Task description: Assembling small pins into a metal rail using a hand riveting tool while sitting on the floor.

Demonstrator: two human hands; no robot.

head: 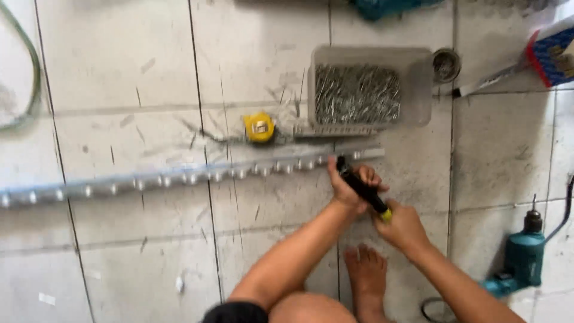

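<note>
Screwdriver lies clasped in both hands' grip, tip on rail.

Head cam, steep down, near tiled floor

Red, blue and white carton, top right corner, partly cropped

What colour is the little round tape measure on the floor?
The tape measure is yellow, seen in the head view.
</note>
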